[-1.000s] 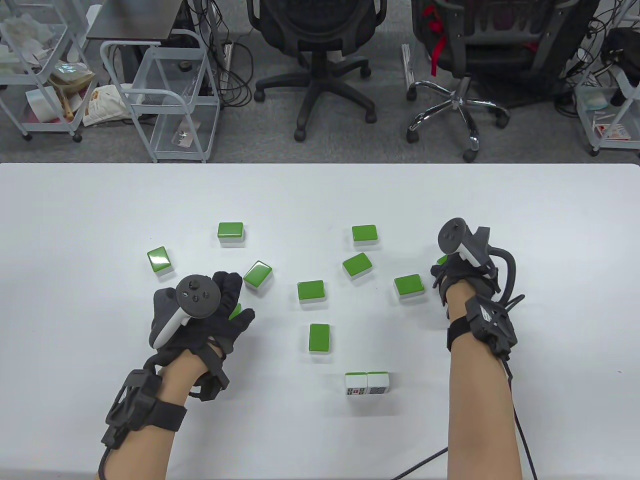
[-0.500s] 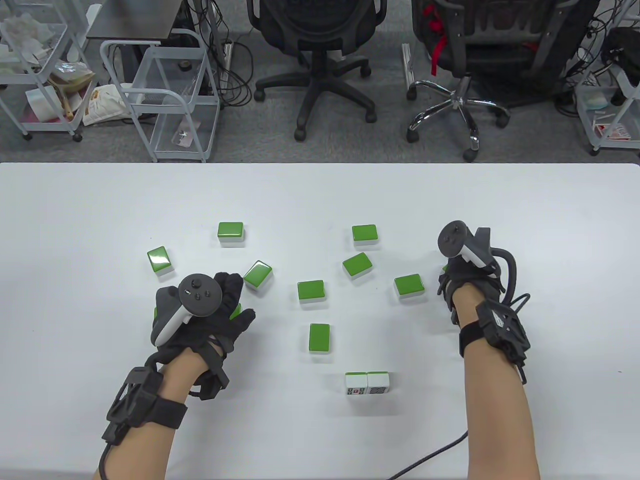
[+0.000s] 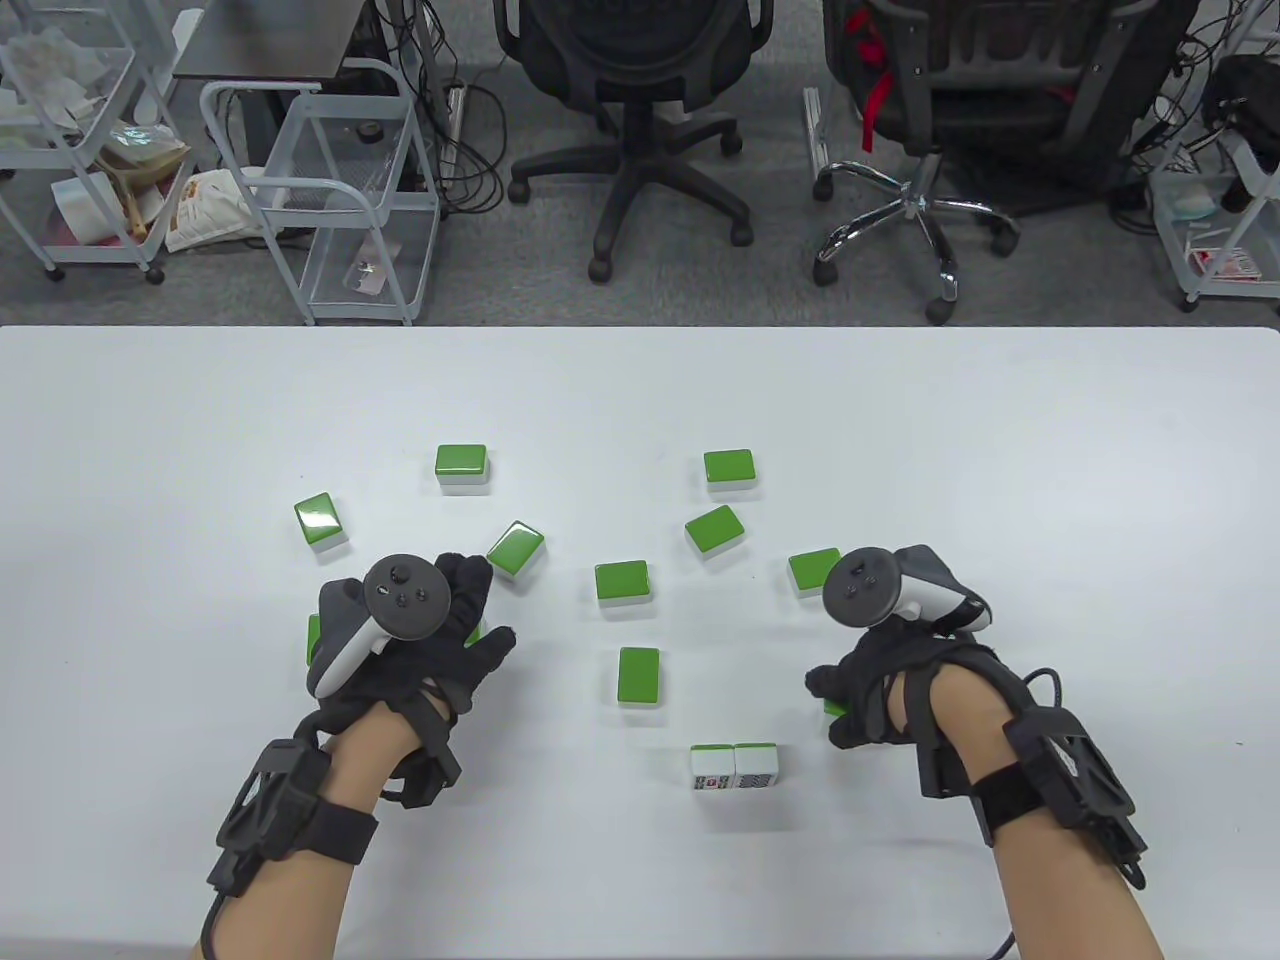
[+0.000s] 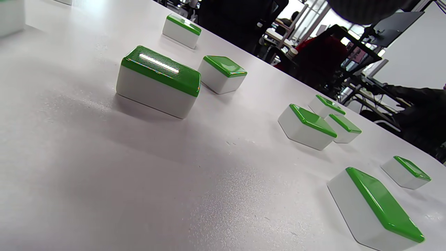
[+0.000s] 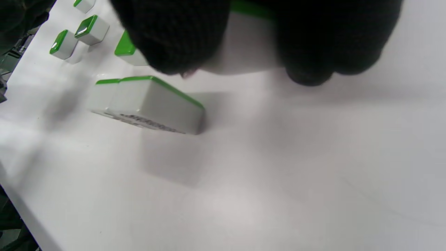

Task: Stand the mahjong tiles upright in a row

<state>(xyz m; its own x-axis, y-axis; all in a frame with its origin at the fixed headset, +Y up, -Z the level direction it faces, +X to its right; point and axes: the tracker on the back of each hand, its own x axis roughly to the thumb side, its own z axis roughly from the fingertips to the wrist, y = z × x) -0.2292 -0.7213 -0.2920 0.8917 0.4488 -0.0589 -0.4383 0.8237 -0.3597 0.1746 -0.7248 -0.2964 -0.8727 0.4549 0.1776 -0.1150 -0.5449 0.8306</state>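
Two mahjong tiles (image 3: 734, 768) stand upright side by side near the table's front, faces towards me; they also show in the right wrist view (image 5: 150, 104). My right hand (image 3: 838, 706) is just right of them and grips a green-backed tile (image 5: 244, 48) between gloved fingers (image 5: 174, 35), low over the table. My left hand (image 3: 470, 625) lies over a green tile (image 3: 475, 630) at the left; only slivers of green show beside the glove. Whether it grips the tile is hidden. Several tiles lie flat, green side up, such as one (image 3: 638, 676) in the middle.
Flat tiles are spread across the mid table, among them ones behind the left hand (image 3: 516, 549), in the centre (image 3: 622, 582) and behind the right hand (image 3: 815, 572). The left wrist view shows a near tile (image 4: 158, 82). Office chairs and carts stand beyond the far edge.
My right hand has come from the far right back towards me and left, carrying a tile down beside the upright pair. My left hand has barely shifted.
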